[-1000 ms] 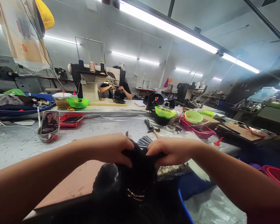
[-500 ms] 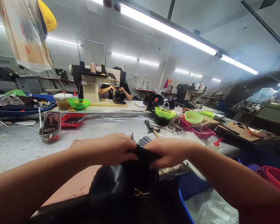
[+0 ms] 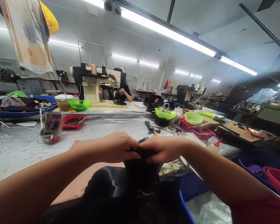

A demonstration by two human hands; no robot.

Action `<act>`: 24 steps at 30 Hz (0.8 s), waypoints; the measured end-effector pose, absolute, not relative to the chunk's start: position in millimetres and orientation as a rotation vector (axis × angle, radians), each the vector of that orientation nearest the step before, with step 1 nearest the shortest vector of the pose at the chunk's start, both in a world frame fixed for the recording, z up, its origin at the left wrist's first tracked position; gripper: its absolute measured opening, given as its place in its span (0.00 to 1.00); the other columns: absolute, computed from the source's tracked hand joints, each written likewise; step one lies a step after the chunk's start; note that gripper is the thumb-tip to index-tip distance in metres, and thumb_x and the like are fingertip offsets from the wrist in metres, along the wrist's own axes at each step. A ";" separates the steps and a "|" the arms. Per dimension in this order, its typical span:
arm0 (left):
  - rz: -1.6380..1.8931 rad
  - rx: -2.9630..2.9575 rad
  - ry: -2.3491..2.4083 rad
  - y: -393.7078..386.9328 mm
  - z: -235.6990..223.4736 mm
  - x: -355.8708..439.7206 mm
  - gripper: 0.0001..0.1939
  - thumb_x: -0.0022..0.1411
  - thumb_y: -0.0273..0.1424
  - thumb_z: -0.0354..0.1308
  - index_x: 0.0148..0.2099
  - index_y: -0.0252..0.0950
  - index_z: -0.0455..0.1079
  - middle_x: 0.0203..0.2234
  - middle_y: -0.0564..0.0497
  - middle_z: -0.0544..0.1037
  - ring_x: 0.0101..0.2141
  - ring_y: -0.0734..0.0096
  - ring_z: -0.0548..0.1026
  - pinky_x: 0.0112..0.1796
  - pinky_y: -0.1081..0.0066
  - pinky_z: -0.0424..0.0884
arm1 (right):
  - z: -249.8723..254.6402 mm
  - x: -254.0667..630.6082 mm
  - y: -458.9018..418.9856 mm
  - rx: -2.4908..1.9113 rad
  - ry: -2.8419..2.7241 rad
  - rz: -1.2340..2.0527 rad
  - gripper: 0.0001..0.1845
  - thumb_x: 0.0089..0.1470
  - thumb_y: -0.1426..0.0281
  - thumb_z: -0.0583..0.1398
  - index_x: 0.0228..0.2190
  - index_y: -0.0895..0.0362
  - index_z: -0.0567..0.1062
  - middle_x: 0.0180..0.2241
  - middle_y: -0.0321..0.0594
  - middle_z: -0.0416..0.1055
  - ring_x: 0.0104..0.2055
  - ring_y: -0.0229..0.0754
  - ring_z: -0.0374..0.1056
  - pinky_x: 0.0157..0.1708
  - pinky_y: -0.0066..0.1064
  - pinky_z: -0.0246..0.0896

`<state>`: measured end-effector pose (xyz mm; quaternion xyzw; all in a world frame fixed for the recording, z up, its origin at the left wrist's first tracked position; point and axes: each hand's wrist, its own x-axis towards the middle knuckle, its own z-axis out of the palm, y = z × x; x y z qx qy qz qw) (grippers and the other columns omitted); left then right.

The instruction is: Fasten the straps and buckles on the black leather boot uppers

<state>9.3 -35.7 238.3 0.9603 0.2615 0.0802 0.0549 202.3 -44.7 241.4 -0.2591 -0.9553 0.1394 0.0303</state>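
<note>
"grip status?"
"left hand (image 3: 118, 146) and right hand (image 3: 165, 147) stand side by side; the fingers (image 3: 131, 143) of each pinch the upper edge of the black workpiece (image 3: 142, 171)."
"workpiece location?"
"below both hands, near the front of the desk (image 3: 100, 129). pink sheet (image 3: 71, 185) lies to its left; blue bin (image 3: 191, 184) stands to its right."

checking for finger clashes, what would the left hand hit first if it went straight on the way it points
Most likely the right hand: the left hand points across at it, and the two look nearly touching at the black material they both grip, though depth is hard to judge.
</note>
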 end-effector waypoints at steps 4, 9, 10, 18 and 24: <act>0.305 2.811 0.811 -30.8 236.9 10.7 0.06 0.53 0.31 0.55 0.27 0.34 0.68 0.16 0.58 0.65 0.19 0.78 0.59 0.21 0.77 0.53 | 234.5 199.0 -39.4 -0.885 -2.751 0.445 0.09 0.47 0.67 0.61 0.26 0.61 0.72 0.20 0.30 0.60 0.24 0.32 0.55 0.24 0.23 0.49; 0.268 2.795 0.756 -23.6 241.1 4.2 0.05 0.53 0.30 0.55 0.27 0.34 0.67 0.17 0.58 0.66 0.20 0.78 0.61 0.23 0.77 0.55 | 234.1 201.5 -35.2 -0.820 -2.792 0.430 0.06 0.48 0.70 0.60 0.25 0.61 0.70 0.20 0.29 0.59 0.24 0.31 0.54 0.23 0.23 0.48; 0.308 2.815 0.795 -22.2 240.8 3.9 0.08 0.53 0.32 0.55 0.25 0.34 0.66 0.17 0.57 0.66 0.21 0.78 0.61 0.23 0.76 0.55 | 235.5 202.5 -34.3 -0.824 -2.821 0.423 0.05 0.48 0.70 0.60 0.26 0.61 0.70 0.20 0.29 0.59 0.24 0.32 0.54 0.23 0.23 0.49; 0.715 2.777 0.874 -13.4 222.0 12.8 0.18 0.53 0.37 0.56 0.19 0.34 0.57 0.15 0.59 0.58 0.20 0.79 0.55 0.23 0.75 0.52 | 231.6 198.6 -28.7 -0.931 -2.738 0.510 0.08 0.46 0.68 0.60 0.28 0.60 0.69 0.22 0.30 0.60 0.25 0.32 0.55 0.24 0.24 0.49; 0.976 2.136 0.706 -8.1 209.3 6.9 0.14 0.44 0.34 0.61 0.29 0.35 0.59 0.21 0.58 0.64 0.25 0.76 0.64 0.27 0.74 0.61 | 228.3 204.5 -20.2 -0.844 -2.472 0.590 0.12 0.46 0.66 0.59 0.19 0.60 0.64 0.19 0.30 0.54 0.24 0.32 0.51 0.23 0.25 0.46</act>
